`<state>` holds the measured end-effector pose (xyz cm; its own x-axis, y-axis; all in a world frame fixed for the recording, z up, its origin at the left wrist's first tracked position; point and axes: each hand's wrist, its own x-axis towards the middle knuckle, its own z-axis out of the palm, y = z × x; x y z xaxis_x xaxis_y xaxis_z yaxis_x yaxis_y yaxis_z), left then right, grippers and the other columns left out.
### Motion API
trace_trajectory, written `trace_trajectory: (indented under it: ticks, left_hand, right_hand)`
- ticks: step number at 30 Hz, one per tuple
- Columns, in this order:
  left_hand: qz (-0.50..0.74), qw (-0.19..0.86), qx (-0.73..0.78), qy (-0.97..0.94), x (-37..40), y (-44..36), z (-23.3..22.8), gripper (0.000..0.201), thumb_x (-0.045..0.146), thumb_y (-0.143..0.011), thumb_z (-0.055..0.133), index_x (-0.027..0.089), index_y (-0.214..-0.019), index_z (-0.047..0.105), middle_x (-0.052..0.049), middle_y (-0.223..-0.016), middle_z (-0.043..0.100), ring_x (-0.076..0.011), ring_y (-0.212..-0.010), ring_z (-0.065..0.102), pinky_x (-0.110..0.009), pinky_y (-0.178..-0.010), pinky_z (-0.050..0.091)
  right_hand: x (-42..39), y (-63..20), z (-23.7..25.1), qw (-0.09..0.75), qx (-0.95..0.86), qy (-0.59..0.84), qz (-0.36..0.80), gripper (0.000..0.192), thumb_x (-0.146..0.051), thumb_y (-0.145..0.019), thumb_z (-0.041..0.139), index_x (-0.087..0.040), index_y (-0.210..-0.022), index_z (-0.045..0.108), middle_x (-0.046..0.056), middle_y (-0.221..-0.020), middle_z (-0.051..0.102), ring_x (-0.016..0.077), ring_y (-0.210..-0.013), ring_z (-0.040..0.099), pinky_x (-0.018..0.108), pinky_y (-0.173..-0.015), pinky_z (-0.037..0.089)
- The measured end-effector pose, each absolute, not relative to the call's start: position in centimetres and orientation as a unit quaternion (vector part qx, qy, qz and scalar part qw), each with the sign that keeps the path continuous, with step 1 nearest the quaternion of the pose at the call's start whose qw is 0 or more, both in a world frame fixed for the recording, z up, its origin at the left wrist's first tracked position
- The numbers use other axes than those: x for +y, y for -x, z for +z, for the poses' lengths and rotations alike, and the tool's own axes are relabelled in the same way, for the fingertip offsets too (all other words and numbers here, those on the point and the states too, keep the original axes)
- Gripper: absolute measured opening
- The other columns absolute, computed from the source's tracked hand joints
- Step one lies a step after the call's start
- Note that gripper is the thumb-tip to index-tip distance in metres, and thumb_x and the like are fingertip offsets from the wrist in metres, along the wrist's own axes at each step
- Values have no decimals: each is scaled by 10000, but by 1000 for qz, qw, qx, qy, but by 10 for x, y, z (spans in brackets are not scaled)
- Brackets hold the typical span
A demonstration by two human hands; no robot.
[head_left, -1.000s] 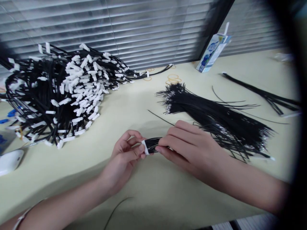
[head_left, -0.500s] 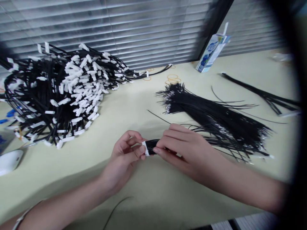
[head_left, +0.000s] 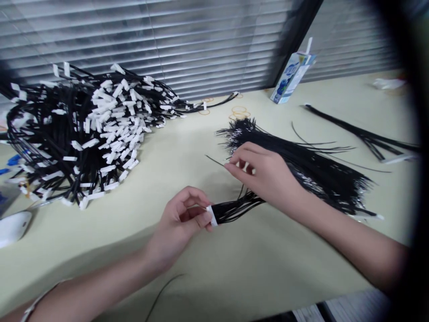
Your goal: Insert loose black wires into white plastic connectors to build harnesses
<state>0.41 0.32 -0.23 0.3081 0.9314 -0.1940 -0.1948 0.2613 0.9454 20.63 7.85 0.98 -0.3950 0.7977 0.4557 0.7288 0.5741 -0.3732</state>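
— Well, look at how the left hand [head_left: 181,219] holds that white connector [head_left: 212,215]: only thumb and fingertips, the grip pinching it just above the bench [head_left: 234,264]. The black wires [head_left: 237,209] already seated in it fan out to the right and trail under the other wrist.

— And the right hand [head_left: 264,176]?

— It is over at the near edge of the loose wire bundle [head_left: 301,165], fingers [head_left: 236,163] drawn together around something thin. I cannot tell whether a single strand sits in that grip or none.

— So what worries you?

— Two things, I judge. The wrist lies across the fanned wires, so a lift of that arm could drag them and tug the connector out of so light a pinch, or pull a wire from its slot. And the strands in the bundle lie tangled, so more than one could come away together.

— Anything nearby in the way?

— The big heap of finished harnesses [head_left: 83,134] sits well apart to the left, the rubber bands [head_left: 239,112] and the drink carton [head_left: 291,78] far back. None of them crowds the hands.
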Motion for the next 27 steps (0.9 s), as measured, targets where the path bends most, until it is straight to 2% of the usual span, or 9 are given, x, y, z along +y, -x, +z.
trace_trajectory:
  ticks: [2,4,7,11,16,18,20,22,27]
  left_hand:
    - [411,671,420,-452,4,-4,-3,132,160,-809,647,192,-866,533,12,-738,590,-108,-660,555,-229,-637,405]
    - [407,669,423,-456,4,-5,-4,130,161,-810,647,193,-866,534,19,-726,585,-105,-653,557,-228,-635,401]
    - [410,670,424,-451,4,-5,-2,137,163,-802,656,191,-860,534,25,-716,575,-103,-646,557,-225,-630,398]
    - [410,670,434,-442,3,-5,0,141,168,-797,661,189,-852,532,22,-731,573,-106,-655,556,-230,-646,406]
    - [419,670,432,-434,4,-4,0,134,160,-798,658,190,-852,539,16,-773,576,-106,-692,561,-218,-647,411]
    - [434,676,428,-413,5,-5,1,144,147,-788,665,189,-845,540,16,-785,581,-94,-677,557,-201,-625,404]
    - [448,687,421,-387,6,-5,2,145,136,-789,663,190,-841,539,19,-785,583,-85,-669,562,-185,-607,396]
    - [457,697,410,-370,7,-5,2,139,128,-796,655,193,-845,542,22,-778,583,-83,-682,575,-171,-598,390]
    - [476,708,389,-348,8,-2,0,156,106,-780,664,197,-854,561,18,-801,610,-86,-704,580,-163,-601,390]
  right_hand:
    - [92,-209,-4,232,-858,457,-38,106,-240,-866,558,-152,-890,613,81,-939,594,187,-817,545,313,-728,426]
    - [101,-209,-13,190,-872,446,-73,111,-220,-863,550,-138,-848,624,91,-890,603,207,-832,534,332,-762,418]
    - [106,-205,-19,174,-878,438,-86,182,-147,-881,471,-121,-765,608,98,-789,591,203,-773,512,336,-757,403]
    - [109,-200,-19,171,-881,429,-98,204,-97,-878,418,-98,-771,592,122,-782,587,216,-778,505,347,-756,390]
    - [103,-205,-1,231,-847,472,-80,176,-129,-919,374,-123,-861,541,90,-788,576,180,-706,527,302,-638,408]
    - [92,-208,17,289,-818,496,-31,161,-169,-951,341,-149,-958,501,43,-761,572,136,-609,510,261,-549,394]
    - [76,-210,34,364,-789,488,85,116,-224,-953,389,-191,-957,500,-6,-721,569,108,-568,493,232,-509,380]
    - [59,-209,46,379,-796,451,138,73,-232,-918,484,-208,-900,551,-25,-716,576,95,-578,491,223,-515,380]
    - [36,-200,50,370,-852,343,142,61,-172,-854,581,-205,-827,626,-1,-791,591,112,-740,546,245,-665,437]
